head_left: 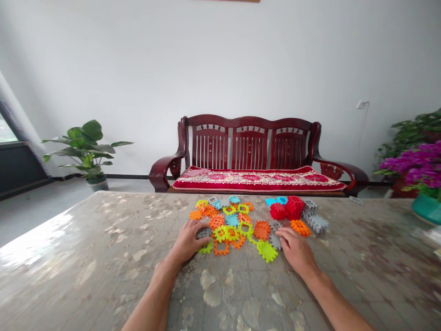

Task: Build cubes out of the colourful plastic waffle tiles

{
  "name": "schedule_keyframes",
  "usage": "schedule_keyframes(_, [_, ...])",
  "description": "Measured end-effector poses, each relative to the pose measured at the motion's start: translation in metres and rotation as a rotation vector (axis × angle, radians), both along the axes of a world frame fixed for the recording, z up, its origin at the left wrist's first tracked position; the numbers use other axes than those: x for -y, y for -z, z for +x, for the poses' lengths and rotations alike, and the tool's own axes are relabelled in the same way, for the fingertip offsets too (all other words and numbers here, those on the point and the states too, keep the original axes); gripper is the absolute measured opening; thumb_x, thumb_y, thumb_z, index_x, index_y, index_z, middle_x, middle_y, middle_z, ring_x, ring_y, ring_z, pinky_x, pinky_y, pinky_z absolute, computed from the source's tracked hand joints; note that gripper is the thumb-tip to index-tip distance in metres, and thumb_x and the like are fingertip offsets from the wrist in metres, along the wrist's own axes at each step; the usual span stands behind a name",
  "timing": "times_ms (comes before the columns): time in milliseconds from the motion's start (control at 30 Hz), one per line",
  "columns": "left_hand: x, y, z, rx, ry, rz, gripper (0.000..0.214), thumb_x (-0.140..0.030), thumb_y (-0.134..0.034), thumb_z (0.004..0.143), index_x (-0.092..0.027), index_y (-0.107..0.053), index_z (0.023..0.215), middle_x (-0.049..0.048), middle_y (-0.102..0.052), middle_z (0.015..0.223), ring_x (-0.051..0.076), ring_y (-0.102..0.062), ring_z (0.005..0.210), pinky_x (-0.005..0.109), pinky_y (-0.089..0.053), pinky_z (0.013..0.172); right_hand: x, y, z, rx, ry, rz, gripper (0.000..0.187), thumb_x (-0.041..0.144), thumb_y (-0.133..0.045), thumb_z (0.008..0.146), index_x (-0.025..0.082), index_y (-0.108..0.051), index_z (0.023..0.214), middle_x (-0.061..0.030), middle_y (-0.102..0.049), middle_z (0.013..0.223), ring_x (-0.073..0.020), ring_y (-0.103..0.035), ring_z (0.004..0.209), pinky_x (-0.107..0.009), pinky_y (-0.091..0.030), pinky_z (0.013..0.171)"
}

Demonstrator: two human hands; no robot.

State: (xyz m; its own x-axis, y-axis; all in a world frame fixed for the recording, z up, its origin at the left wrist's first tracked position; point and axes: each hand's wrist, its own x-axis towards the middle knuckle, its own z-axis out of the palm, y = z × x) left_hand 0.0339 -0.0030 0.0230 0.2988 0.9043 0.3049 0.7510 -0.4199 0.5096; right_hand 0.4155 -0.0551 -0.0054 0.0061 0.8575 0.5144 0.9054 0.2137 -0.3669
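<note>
A heap of small interlocking plastic tiles in orange, lime green, blue and grey lies on the marbled table. A red cube of joined tiles stands at the heap's right, beside loose grey tiles. My left hand rests palm down at the heap's left edge, fingers curled over a grey tile. My right hand lies at the heap's right edge with its fingertips on a grey tile, next to a lime green tile.
A dark red wooden bench with a floral cushion stands behind the table against the white wall. A potted green plant is on the floor at left. Purple flowers in a teal pot stand at the table's right.
</note>
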Motion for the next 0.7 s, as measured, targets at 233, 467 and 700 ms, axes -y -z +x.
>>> schedule_keyframes(233, [0.001,-0.008,0.004,0.166,-0.263,0.011,0.032,-0.044,-0.044,0.089,-0.023,-0.069,0.092,0.0051,-0.073,0.093,0.023,-0.063,0.093,0.035,-0.045,0.088,0.0,-0.001,0.001,-0.054,-0.01,0.027,0.034,0.017,-0.039,0.085,0.022,-0.07,0.099,-0.0064,-0.07,0.107,-0.0194,-0.063,0.102,-0.037,-0.047,0.095])
schedule_keyframes(467, [0.008,-0.018,0.047,0.918,-0.144,-0.336,0.038,-0.054,-0.053,0.082,-0.017,-0.06,0.086,-0.0015,-0.061,0.071,0.009,-0.055,0.056,0.019,-0.042,0.051,-0.001,-0.006,-0.013,-0.12,-0.045,0.124,0.031,0.021,-0.042,0.085,0.022,-0.068,0.103,-0.0068,-0.07,0.107,-0.0205,-0.063,0.103,-0.039,-0.049,0.095])
schedule_keyframes(700, [0.036,-0.023,0.093,1.161,0.193,-0.877,0.035,-0.034,-0.076,0.071,-0.016,-0.066,0.099,0.0081,-0.072,0.094,0.012,-0.069,0.076,0.019,-0.055,0.068,0.016,-0.026,-0.064,-0.192,-0.227,0.135,0.032,0.022,-0.054,0.084,0.024,-0.064,0.114,-0.007,-0.069,0.113,-0.0214,-0.062,0.107,-0.038,-0.05,0.096])
